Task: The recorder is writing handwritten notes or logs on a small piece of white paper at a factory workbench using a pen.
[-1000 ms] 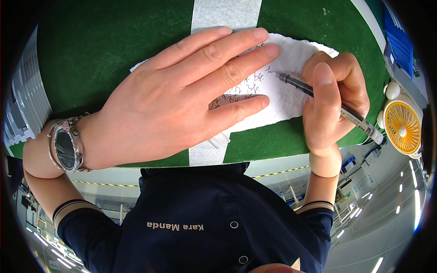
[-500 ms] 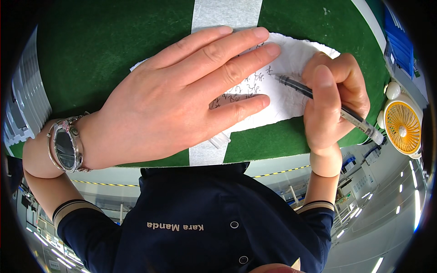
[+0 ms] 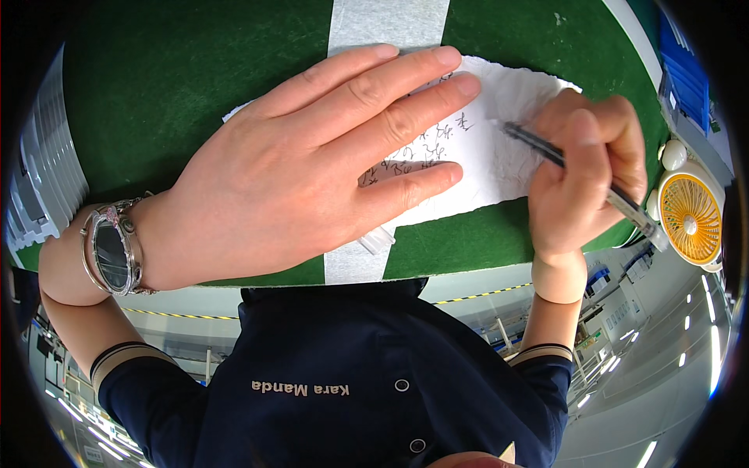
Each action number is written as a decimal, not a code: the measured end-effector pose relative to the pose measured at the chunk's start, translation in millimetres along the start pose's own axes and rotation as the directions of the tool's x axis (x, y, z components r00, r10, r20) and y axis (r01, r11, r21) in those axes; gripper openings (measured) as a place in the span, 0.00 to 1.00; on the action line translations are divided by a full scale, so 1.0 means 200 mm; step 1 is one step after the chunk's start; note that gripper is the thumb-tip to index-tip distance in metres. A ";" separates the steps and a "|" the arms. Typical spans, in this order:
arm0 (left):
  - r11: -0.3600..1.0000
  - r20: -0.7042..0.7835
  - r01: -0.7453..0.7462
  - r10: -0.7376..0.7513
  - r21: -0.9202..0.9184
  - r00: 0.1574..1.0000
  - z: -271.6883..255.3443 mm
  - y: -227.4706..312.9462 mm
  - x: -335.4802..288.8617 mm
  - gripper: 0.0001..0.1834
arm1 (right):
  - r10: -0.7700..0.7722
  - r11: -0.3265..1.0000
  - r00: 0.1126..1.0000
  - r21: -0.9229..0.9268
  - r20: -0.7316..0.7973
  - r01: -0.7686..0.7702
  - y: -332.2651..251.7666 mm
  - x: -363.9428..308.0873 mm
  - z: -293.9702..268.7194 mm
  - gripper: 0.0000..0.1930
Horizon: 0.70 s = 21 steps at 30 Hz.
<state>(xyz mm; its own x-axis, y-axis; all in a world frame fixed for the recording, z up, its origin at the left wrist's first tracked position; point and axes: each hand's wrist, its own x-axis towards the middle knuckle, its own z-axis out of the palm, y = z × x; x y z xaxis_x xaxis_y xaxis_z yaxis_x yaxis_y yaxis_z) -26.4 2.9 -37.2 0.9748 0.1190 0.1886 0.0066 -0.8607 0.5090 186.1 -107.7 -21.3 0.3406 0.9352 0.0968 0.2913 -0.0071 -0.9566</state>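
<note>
My left hand lies flat with its fingers stretched out, pressing on a torn, creased piece of white paper. Dark handwriting shows on the paper beside and between those fingers; the rest of it is hidden under the hand. In my right hand is a pen with a dark grip and a clear barrel, pinched between thumb and fingers. Its tip points left over the paper, to the right of the writing; whether it touches cannot be told. Below my left hand a clear plastic piece peeks out, perhaps a pen cap.
The green tabletop carries a pale tape strip running from far to near. A small white fan with a yellow grille stands at the right edge. Blue bins are at the far right, ribbed clear plastic trays at the left.
My right hand has shifted right with the pen, whose tip has moved away from the writing. A few more strokes show at the end of the writing. My left hand has stayed put.
</note>
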 end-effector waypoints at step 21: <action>1.000 0.004 -0.008 0.008 0.006 1.000 0.00 -0.01 0.00 0.22 | 0.060 0.996 0.996 -0.058 -0.064 -0.064 -0.10 0.00 0.05 0.11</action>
<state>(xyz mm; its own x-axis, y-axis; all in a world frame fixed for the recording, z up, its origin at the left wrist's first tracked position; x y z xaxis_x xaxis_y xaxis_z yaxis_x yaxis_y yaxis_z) -26.2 3.8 -38.1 0.9757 0.1103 0.1892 0.0002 -0.8644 0.5027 171.7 -105.1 -5.2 0.4141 0.9085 0.0567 0.3207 -0.0874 -0.9431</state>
